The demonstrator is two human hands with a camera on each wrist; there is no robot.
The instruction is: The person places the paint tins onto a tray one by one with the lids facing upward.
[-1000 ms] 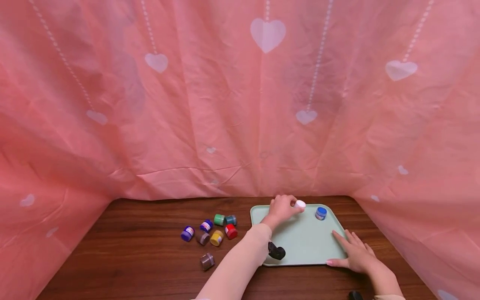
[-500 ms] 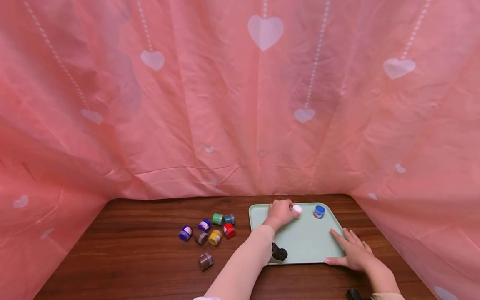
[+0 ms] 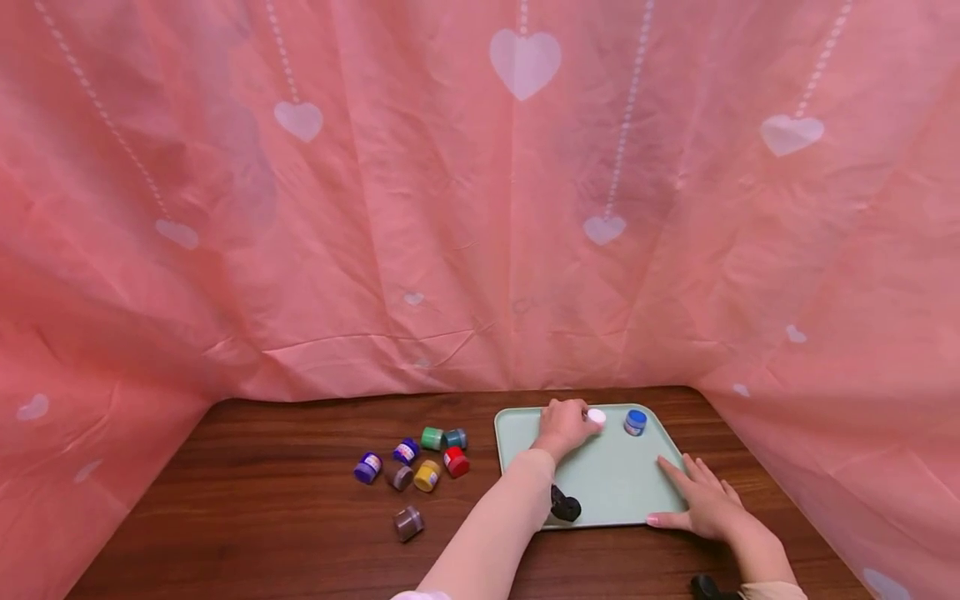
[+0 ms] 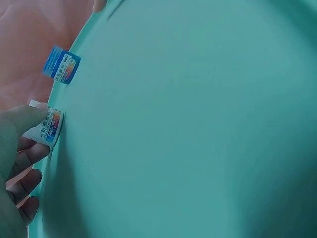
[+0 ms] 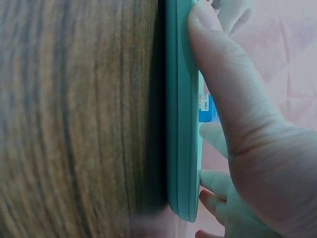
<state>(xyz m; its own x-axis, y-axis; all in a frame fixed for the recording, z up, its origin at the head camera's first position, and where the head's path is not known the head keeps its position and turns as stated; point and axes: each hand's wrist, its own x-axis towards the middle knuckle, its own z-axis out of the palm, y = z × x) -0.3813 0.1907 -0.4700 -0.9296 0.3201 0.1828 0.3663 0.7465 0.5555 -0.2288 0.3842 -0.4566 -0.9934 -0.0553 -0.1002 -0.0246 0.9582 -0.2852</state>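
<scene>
Pale green tray [image 3: 617, 483]. Right hand [image 3: 708, 504]: fingers spread, touching tray's near right corner. Left hand [image 3: 562, 428]: pinching white paint jar [image 3: 597, 418], tray's far side. Blue paint jar [image 3: 635, 422]: tray's far right corner. Eight other paint jars [image 3: 427, 476]: left of tray.

Held jar [image 3: 596, 418] was white, second jar [image 3: 635, 422] blue; tray [image 3: 615, 479] was pale green, curtain [image 3: 450, 250] pink with white hearts [image 3: 525, 65].
</scene>
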